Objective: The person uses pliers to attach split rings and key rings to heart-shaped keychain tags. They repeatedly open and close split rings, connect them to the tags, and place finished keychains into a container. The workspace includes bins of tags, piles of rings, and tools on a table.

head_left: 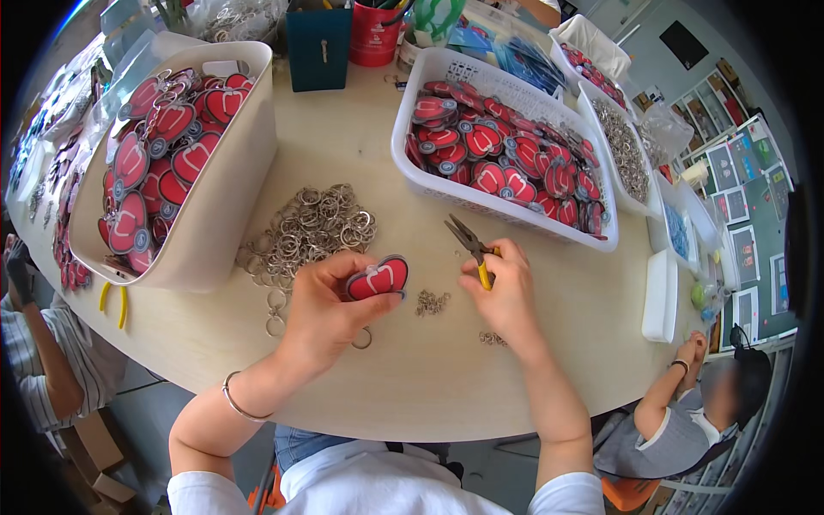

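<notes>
In the head view, a red tag (388, 276) is pinched in the left hand (324, 302) above the bench (412, 386), beside a heap of metal rings (319, 225), while yellow-handled pliers (469, 241) are gripped in the right hand (506, 292), near small chain links (431, 303).

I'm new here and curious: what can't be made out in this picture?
Head view, throughout:
Flat, red, grey-edged charm: far side, turned from the camera in the left hand.
Yellow-handled metal pliers: most of the grips, under the right hand.
White perforated plastic basket: lower charms, under the upper charms.
Tiny silver metal links: too small to count.
Striped-shirted co-worker: partly cut off by the dark rim.
</notes>
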{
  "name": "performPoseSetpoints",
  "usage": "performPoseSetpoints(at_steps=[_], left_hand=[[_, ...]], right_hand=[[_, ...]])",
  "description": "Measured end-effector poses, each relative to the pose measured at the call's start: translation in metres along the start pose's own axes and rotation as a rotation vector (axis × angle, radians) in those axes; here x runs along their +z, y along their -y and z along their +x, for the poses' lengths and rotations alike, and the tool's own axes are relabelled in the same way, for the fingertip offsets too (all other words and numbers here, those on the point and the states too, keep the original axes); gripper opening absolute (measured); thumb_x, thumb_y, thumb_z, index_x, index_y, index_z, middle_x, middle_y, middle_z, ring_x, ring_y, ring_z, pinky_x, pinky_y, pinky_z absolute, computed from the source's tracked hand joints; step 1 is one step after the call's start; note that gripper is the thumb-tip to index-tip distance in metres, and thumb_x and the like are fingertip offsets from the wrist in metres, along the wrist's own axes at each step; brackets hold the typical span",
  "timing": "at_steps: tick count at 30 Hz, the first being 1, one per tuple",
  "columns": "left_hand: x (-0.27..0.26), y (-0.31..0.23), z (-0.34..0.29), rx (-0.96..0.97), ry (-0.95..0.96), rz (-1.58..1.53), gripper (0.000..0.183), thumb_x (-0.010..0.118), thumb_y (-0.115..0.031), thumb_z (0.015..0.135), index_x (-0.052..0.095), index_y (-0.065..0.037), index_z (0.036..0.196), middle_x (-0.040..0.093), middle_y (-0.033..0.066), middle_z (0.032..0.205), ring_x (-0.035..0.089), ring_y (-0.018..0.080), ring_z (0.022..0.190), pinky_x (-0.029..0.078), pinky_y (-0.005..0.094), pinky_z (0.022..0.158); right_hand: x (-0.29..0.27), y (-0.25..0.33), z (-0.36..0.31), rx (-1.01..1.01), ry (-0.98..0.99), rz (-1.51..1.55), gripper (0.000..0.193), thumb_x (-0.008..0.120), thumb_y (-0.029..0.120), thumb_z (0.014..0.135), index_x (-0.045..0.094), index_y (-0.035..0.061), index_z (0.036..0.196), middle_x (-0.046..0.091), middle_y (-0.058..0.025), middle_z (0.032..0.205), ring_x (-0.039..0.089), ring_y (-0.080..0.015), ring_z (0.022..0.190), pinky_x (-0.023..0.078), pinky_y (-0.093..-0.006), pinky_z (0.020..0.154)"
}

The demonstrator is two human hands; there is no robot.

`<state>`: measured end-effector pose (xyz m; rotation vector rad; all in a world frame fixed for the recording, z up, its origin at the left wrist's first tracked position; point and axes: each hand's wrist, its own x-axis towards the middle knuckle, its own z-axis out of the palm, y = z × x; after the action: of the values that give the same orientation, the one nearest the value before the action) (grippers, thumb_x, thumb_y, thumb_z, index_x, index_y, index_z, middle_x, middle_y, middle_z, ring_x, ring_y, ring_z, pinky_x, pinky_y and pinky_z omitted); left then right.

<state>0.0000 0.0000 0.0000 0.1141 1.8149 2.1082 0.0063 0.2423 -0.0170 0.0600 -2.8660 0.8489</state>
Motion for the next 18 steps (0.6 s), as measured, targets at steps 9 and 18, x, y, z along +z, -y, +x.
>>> performPoseSetpoints(at_steps=[9,18], left_hand=[[0.009,0.006,-0.002,0.109,0.065,0.05,0.013,0.066,-0.011,0.091,0.064,0.002,0.095,0.058,0.0006,0.082,0.05,0.0052,0.069,0.039,0.0211,0.058],[0.016,-0.008,-0.011,0.239,0.077,0.321,0.01,0.065,-0.003,0.089,0.061,0.003,0.095,0.058,0.0032,0.081,0.053,0.0079,0.067,0.044,0.0221,0.056]], right_hand=[[-0.014,0.02,-0.003,0.032,0.075,0.277,0.014,0.076,0.007,0.074,0.067,0.0008,0.082,0.055,-0.0098,0.1,0.053,-0.0275,0.098,0.044,-0.0371,0.084],[-0.037,0.07,0.002,-0.063,0.273,0.496,0.009,0.071,0.005,0.081,0.064,0.0002,0.084,0.053,-0.0086,0.096,0.054,-0.0258,0.093,0.045,-0.0364,0.081]])
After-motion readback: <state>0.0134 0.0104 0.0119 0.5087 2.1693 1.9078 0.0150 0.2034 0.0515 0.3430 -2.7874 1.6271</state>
